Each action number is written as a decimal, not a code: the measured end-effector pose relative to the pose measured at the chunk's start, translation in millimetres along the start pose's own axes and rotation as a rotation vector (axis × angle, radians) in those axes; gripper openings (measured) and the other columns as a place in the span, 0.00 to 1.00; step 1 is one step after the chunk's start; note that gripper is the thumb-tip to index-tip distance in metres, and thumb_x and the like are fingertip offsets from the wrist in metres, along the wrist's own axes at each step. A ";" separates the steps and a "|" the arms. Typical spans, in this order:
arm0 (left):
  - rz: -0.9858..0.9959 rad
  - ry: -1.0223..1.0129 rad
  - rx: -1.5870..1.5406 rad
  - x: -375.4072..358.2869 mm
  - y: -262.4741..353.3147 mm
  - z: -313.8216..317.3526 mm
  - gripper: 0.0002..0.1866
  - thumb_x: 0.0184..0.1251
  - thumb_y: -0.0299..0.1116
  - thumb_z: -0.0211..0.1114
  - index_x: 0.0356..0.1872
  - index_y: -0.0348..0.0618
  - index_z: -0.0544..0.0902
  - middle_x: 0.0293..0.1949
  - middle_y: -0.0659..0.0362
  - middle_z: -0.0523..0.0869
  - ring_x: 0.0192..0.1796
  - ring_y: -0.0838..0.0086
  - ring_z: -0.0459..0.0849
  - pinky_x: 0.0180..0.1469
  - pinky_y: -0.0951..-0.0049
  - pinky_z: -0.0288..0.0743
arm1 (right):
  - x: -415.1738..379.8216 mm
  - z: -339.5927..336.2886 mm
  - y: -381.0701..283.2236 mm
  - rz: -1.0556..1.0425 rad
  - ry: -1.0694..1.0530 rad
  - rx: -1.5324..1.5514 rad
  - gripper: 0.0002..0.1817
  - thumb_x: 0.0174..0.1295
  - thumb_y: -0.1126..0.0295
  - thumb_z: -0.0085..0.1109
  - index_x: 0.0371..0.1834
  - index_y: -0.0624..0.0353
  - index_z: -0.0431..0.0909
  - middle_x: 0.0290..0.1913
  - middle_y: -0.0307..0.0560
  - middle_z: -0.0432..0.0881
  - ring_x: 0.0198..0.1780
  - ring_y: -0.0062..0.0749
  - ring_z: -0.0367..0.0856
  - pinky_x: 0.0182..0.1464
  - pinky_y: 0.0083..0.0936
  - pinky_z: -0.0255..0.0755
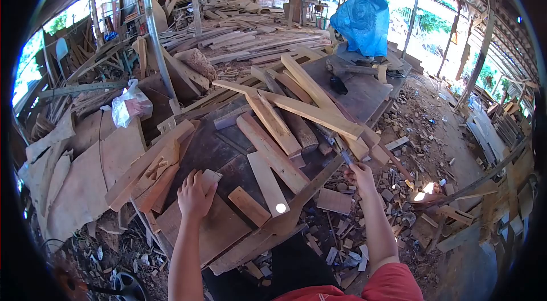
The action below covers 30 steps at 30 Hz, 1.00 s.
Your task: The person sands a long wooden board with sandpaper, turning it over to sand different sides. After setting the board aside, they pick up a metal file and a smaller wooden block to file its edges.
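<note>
The left hand rests with its fingers spread against a small wooden block at its 1 o'clock, on the table; whether they grip it, I cannot tell. The right hand, just beyond the table's edge, has its fingers closed around a slim tool pointing to 11 o'clock, its type unclear. From the left hand, a pale plank lies at 3 o'clock, a long beam at 2, and a plastic bag at 11.

The slim object in the right grip — partly hidden — is indistinct.
</note>
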<state>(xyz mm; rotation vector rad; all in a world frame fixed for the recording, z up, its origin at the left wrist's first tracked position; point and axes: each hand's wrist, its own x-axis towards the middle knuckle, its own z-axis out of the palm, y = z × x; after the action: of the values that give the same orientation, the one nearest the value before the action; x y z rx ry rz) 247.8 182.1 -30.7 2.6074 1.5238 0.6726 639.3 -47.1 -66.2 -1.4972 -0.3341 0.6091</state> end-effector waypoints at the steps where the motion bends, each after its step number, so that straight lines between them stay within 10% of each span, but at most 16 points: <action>1: -0.001 0.000 0.000 0.0 0.1 0.2 0.31 0.58 0.52 0.57 0.58 0.43 0.69 0.60 0.53 0.70 0.61 0.60 0.68 0.58 0.58 0.63 | -4.3 -3.5 1.4 0.000 -0.001 -0.001 0.09 0.62 0.67 0.53 0.30 0.60 0.75 0.27 0.41 0.81 0.26 0.22 0.79 0.25 0.15 0.67; 10: 0.004 0.007 0.005 -0.3 0.8 -0.3 0.30 0.59 0.51 0.57 0.57 0.43 0.69 0.60 0.53 0.70 0.61 0.60 0.69 0.58 0.58 0.64 | -39.9 -44.1 -0.7 0.083 -0.228 -0.324 0.16 0.60 0.60 0.55 0.36 0.66 0.76 0.31 0.46 0.82 0.30 0.26 0.81 0.33 0.19 0.72; 12: 0.014 0.026 0.003 -0.4 -0.7 1.8 0.29 0.59 0.51 0.57 0.57 0.43 0.70 0.59 0.53 0.71 0.61 0.60 0.69 0.57 0.59 0.64 | -38.1 -32.3 -14.4 0.010 0.071 -0.474 0.22 0.59 0.53 0.57 0.35 0.67 0.76 0.29 0.47 0.81 0.29 0.26 0.80 0.34 0.20 0.73; 17: 0.024 0.051 0.029 -0.7 -0.6 4.4 0.28 0.60 0.51 0.56 0.56 0.43 0.70 0.59 0.53 0.71 0.60 0.61 0.70 0.57 0.59 0.65 | 3.1 -6.3 -22.6 -0.103 0.037 -0.480 0.29 0.56 0.48 0.58 0.39 0.71 0.75 0.28 0.49 0.81 0.31 0.29 0.81 0.37 0.24 0.73; 22: 0.022 0.041 0.038 0.4 -1.2 3.2 0.29 0.60 0.51 0.56 0.57 0.43 0.70 0.59 0.53 0.71 0.60 0.61 0.70 0.56 0.59 0.66 | 28.5 19.8 -5.1 -0.283 -0.028 -0.864 0.36 0.50 0.43 0.60 0.44 0.72 0.75 0.37 0.60 0.81 0.41 0.49 0.80 0.47 0.34 0.70; 30: 0.011 0.034 0.030 -0.3 -1.2 4.0 0.29 0.60 0.52 0.56 0.57 0.43 0.70 0.59 0.54 0.71 0.61 0.61 0.70 0.56 0.59 0.65 | 4.9 0.7 17.5 -0.100 -0.138 -0.653 0.21 0.55 0.59 0.53 0.44 0.67 0.74 0.39 0.60 0.80 0.43 0.48 0.79 0.46 0.35 0.69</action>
<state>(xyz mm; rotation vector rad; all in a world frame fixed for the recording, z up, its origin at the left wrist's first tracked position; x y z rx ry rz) 248.3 183.2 -34.8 2.6411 1.5422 0.7037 639.9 -44.4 -84.1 -2.0470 -0.7631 0.5486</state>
